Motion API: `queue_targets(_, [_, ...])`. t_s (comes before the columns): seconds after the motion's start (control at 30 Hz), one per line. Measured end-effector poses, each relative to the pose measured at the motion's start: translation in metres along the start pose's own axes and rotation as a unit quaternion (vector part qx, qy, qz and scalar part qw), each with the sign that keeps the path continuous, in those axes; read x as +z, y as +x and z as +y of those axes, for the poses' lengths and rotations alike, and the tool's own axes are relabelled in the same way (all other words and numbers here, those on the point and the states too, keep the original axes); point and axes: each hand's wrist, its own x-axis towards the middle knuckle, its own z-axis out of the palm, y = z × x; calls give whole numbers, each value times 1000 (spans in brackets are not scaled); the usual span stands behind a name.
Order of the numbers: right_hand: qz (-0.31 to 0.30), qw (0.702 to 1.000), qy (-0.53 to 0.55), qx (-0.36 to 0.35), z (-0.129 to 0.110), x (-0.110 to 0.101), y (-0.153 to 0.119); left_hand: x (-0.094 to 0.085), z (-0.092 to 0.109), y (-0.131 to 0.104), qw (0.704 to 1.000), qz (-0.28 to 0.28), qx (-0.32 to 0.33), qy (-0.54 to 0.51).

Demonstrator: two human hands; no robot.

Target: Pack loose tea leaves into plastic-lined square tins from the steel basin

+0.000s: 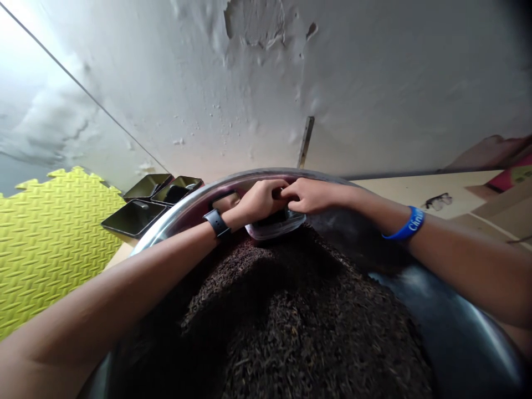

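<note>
A heap of dark dried shreds (307,332), which looks like loose tea leaves, fills much of a wide shiny metal basin (166,221). At the heap's far edge sits a clear plastic container (276,230), its contents dark. Over this container my left hand (264,200), with a black watch on the wrist, has its fingers curled together. My right hand (310,195) meets it from the other side, fingers bent and closed, a blue band on that wrist. Whatever lies between the fingertips is hidden. A dark-framed shape (224,202) shows behind my left wrist.
Several black open trays (135,217) stand left of the basin, beside a yellow foam mat (54,244). A peeling wall (249,100) rises behind. Eyeglasses (439,201) and cardboard (509,208) lie on the pale surface at right.
</note>
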Motion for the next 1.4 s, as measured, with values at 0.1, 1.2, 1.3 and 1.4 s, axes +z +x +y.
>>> queue_targets(0.1, [62, 995, 74, -17, 3, -5, -3, -4, 6, -2, 999, -35, -11, 21])
queue_targets(1.2, [67, 993, 69, 70, 50, 41, 13, 41, 152, -147, 911, -212, 292, 197])
queue_targets(1.3, [71, 993, 71, 64, 50, 42, 13, 38, 152, -145, 918, -211, 287, 174])
queue_targets(1.4, [81, 992, 70, 62, 54, 45, 13, 38, 152, -146, 926, -210, 279, 142])
